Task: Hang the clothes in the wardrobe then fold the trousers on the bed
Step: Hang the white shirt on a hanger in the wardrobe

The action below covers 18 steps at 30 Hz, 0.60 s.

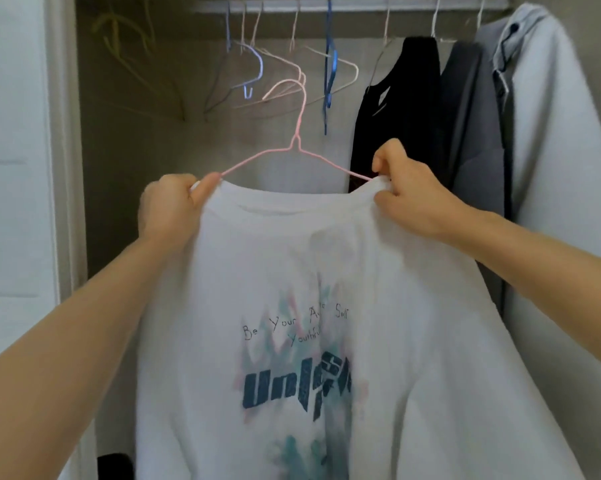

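A white T-shirt (292, 271) with a dark blue and teal print hangs in front of me on a pink wire hanger (297, 143). The hanger's hook points up, below the wardrobe rail (361, 5) and not on it. My left hand (170, 206) grips the shirt's left shoulder at the collar edge. My right hand (409, 192) pinches the right shoulder, where the hanger's arm enters the neck opening. No trousers or bed are in view.
Several empty wire hangers (257, 71) hang on the rail at centre left. A black top (403, 109), a grey garment (472, 133) and a pale hooded jacket (562, 168) hang at the right. The white door frame (63, 168) stands at the left.
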### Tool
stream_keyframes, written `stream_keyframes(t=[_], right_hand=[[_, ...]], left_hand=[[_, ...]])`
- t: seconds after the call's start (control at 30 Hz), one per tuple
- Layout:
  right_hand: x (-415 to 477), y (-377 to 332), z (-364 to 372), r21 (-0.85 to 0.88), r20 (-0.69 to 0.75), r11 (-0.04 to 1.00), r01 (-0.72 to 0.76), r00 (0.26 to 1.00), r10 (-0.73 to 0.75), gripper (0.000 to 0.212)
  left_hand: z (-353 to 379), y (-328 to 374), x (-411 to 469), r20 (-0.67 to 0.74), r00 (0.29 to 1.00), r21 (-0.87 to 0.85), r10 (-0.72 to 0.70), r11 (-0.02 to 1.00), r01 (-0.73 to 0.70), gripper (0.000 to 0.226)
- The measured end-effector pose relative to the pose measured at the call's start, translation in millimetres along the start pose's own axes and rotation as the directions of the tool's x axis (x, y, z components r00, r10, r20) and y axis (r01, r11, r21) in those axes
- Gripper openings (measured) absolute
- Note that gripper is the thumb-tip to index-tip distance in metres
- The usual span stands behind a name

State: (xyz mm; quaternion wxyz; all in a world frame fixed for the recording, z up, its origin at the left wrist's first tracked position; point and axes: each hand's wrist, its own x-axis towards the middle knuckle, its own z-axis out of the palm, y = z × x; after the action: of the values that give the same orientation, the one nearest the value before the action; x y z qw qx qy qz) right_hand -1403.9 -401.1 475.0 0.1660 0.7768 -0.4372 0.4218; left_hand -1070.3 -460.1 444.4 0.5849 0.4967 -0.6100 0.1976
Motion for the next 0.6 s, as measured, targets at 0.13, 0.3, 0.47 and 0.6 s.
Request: stream_keyframes(t=[0.13, 0.3, 0.47, 0.6], right_hand=[[11, -3, -13, 0.056, 0.061, 0.998, -0.003, 0.998, 0.000, 0.060], [12, 0, -12, -0.208, 0.132, 0.978, -0.005, 0.991, 0.034, 0.025], [2, -17, 11, -0.416, 0.059, 0.905, 0.092, 0.995, -0.074, 0.027], [9, -21, 20, -0.304, 0.007, 0.949, 0.081, 0.997, -0.083, 0.016]], left_hand=[[-2, 3, 8, -0.055, 0.998, -0.017, -0.023, 1.000, 0.022, 0.061], [-3, 6, 11, -0.102, 0.994, -0.026, -0.035, 0.999, 0.032, 0.064], [-1, 9, 10, -0.098, 0.995, -0.022, 0.015, 1.000, -0.017, 0.060], [4, 15, 4, -0.115, 0.985, 0.114, 0.129, 0.987, -0.116, 0.045]])
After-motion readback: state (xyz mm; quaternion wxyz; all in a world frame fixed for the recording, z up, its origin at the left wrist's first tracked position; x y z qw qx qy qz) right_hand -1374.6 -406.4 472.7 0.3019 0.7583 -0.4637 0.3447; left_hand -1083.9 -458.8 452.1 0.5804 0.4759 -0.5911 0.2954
